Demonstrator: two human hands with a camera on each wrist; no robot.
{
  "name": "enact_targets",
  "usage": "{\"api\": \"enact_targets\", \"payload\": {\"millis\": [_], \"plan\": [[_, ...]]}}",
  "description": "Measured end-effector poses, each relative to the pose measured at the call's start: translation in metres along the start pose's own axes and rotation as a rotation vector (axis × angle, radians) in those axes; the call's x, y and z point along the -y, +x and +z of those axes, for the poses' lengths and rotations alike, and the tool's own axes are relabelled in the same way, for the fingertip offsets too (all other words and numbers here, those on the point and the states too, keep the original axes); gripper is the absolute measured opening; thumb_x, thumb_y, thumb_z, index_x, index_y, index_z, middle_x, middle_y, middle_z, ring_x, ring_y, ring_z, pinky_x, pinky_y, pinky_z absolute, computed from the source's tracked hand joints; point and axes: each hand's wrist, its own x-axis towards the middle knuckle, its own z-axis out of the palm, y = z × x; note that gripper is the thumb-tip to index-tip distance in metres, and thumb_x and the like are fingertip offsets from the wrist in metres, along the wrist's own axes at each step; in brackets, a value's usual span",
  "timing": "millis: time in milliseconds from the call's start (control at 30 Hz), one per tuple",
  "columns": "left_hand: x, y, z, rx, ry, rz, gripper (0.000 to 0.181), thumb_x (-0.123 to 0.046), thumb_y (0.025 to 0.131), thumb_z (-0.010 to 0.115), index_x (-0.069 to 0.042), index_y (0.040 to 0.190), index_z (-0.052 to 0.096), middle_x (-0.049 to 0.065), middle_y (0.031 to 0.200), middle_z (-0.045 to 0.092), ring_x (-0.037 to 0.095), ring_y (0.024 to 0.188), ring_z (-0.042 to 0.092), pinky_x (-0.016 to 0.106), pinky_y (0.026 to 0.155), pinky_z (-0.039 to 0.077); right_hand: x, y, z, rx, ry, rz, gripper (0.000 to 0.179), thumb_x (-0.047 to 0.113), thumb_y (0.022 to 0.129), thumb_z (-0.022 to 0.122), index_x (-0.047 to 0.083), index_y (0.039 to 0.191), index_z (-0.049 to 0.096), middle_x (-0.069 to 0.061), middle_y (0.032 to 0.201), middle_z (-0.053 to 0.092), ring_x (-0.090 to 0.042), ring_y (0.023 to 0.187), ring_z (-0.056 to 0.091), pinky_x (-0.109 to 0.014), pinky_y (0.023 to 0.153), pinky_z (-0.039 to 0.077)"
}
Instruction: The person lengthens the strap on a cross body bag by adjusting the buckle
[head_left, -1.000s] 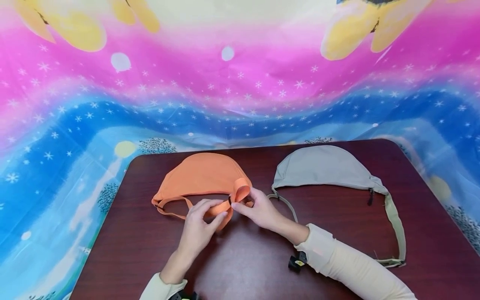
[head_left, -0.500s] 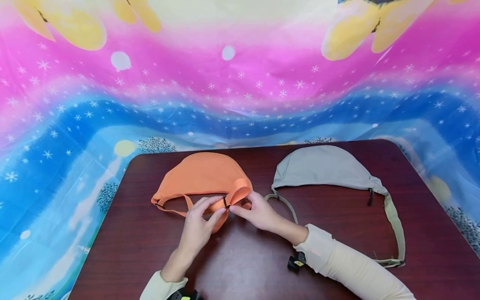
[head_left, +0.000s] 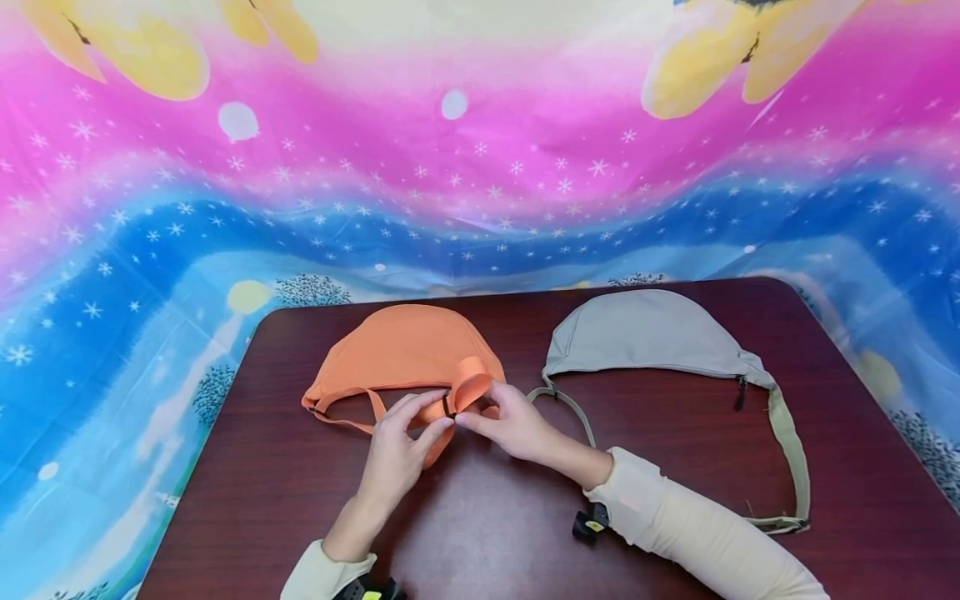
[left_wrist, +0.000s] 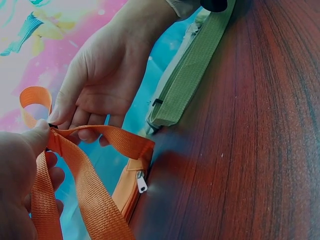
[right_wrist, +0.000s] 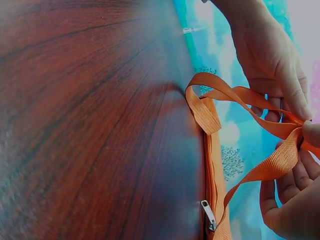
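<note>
An orange waist bag [head_left: 405, 346] lies on the table, its strap [head_left: 474, 385] lifted in front of it. The left hand [head_left: 396, 450] pinches the strap at a small black slider [head_left: 449, 407] between thumb and fingers. From the other side, the right hand [head_left: 520, 423] pinches the strap close to the same slider, and a loop of webbing rises above its fingertips. Both thumbs meet near the slider in the left wrist view, where the strap [left_wrist: 90, 187] hangs in bands below them. In the right wrist view the hands partly hide the slider.
A grey waist bag [head_left: 645, 333] lies to the right, its greenish strap [head_left: 789, 450] curving toward the right forearm. The dark red-brown table [head_left: 480, 533] ends at a patterned cloth backdrop [head_left: 480, 208]. A zipper pull [left_wrist: 142, 182] hangs on the orange bag.
Slider and right fingertips have shifted slightly left and down. The strap loop above the right hand has opened wider. Both bags keep their places.
</note>
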Motion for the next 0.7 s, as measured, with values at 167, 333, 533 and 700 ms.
{"api": "enact_targets", "payload": {"millis": [167,333,533,700], "plan": [[-0.0008,0.0009,0.0002,0.002,0.013,-0.017,0.035,-0.016,0.088,0.081,-0.011,0.121,0.073,0.002,0.111,0.071,0.012,0.09,0.066,0.036,0.067,0.056,-0.002,0.0013,0.0,-0.005,-0.002,0.017,0.024,0.006,0.096,0.07,-0.003,0.118,0.065,-0.013,0.107,0.067,-0.019,0.092,0.06,-0.029,0.08,0.052],[-0.001,0.0013,0.0,-0.001,0.035,-0.022,0.033,-0.018,0.088,0.081,-0.011,0.12,0.073,0.001,0.111,0.071,0.011,0.091,0.065,0.035,0.07,0.057,-0.001,0.0017,-0.0001,-0.007,-0.012,0.025,0.025,0.008,0.096,0.071,-0.002,0.118,0.065,-0.011,0.107,0.067,-0.018,0.091,0.06,-0.029,0.079,0.052],[-0.001,0.0006,-0.0014,0.018,0.054,-0.024,0.031,-0.018,0.088,0.081,-0.01,0.118,0.073,0.002,0.111,0.071,0.012,0.09,0.065,0.039,0.07,0.057,-0.0002,0.0017,-0.0022,0.01,-0.056,0.025,0.032,0.013,0.095,0.074,0.001,0.123,0.062,-0.009,0.109,0.067,-0.018,0.093,0.062,-0.033,0.081,0.053],[-0.0017,-0.0009,-0.0041,0.034,0.046,-0.036,0.032,-0.016,0.088,0.081,-0.011,0.118,0.072,0.002,0.112,0.07,0.013,0.087,0.065,0.037,0.065,0.058,-0.0027,0.0021,-0.0065,0.064,-0.12,-0.008,0.036,0.014,0.095,0.074,0.004,0.126,0.06,-0.007,0.114,0.066,-0.019,0.099,0.064,-0.037,0.084,0.054]]}}
